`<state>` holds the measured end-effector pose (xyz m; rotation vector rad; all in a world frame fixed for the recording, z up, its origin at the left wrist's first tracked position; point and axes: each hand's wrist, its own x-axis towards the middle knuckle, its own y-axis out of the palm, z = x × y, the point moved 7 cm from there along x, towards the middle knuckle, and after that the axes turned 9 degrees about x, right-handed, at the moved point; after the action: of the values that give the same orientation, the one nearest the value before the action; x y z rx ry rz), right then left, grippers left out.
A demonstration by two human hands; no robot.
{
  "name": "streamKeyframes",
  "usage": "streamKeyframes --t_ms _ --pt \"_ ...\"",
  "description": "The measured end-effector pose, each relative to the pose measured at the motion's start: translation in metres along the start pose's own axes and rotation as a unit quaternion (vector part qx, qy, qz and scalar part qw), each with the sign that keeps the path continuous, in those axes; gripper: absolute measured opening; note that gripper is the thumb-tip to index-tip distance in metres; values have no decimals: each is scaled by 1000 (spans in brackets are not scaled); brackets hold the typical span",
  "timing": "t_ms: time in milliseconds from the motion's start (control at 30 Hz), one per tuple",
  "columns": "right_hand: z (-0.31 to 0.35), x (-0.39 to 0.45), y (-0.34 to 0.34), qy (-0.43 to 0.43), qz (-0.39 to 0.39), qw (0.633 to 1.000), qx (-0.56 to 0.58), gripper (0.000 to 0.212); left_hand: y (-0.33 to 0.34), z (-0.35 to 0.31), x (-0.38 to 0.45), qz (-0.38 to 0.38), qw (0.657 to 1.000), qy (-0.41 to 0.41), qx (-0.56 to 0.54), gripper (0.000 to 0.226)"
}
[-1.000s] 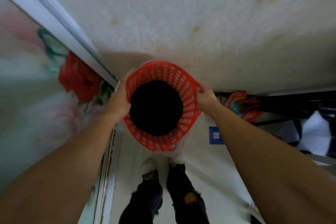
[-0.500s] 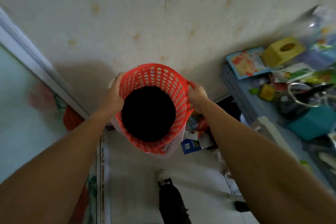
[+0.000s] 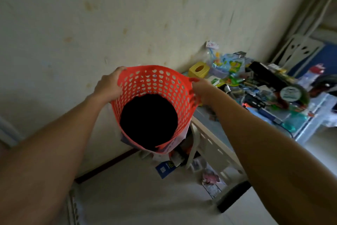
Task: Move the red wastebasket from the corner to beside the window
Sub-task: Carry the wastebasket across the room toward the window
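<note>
The red wastebasket [image 3: 155, 86] is a perforated plastic bin with a black inside, held up off the floor in front of me with its mouth tilted toward the camera. My left hand [image 3: 109, 86] grips its left rim. My right hand [image 3: 202, 89] grips the right rim. Both arms are stretched forward. The basket hangs in front of a stained pale wall, above the left end of a low table. Its base is hidden.
A low table [image 3: 217, 131] at the right is crowded with packets, a yellow tissue box [image 3: 198, 69] and a round tin [image 3: 290, 93]. Papers and litter [image 3: 171, 162] lie on the pale floor under the basket. A white chair back [image 3: 300, 49] stands far right.
The view has swung right and up: the flowered door panel at the left has left the frame, the cluttered table fills the right, and the basket is carried higher, away from the corner.
</note>
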<state>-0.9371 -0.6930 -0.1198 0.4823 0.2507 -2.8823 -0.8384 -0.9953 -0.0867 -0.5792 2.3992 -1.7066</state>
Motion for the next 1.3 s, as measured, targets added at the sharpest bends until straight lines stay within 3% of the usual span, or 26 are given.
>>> streamKeyframes --t_ms 200,467,767,833,1000,1167,1300 --pt "41 -70 -108 -36 -37 999 8 42 -34 -126 -11 -21 997 73 5 75" --pt "34 -143 -286 -57 -104 993 5 42 -21 -300 -70 -7 990 140 -17 78" --pt "-29 -260 -510 -18 -200 980 -19 26 62 -524 -165 58 964 255 -44 75" --pt "-46 -280 -549 9 -230 973 -24 32 80 -567 -183 71 953 289 -49 75" --pt "-104 -346 -659 46 -339 939 21 40 141 -696 -243 127 921 361 -72 73" --pt "-158 -405 -749 77 -422 901 70 41 199 -812 -305 174 873 443 -100 82" --pt "-198 -444 -824 100 -468 873 91 40 254 -911 -346 217 847 479 -84 76"
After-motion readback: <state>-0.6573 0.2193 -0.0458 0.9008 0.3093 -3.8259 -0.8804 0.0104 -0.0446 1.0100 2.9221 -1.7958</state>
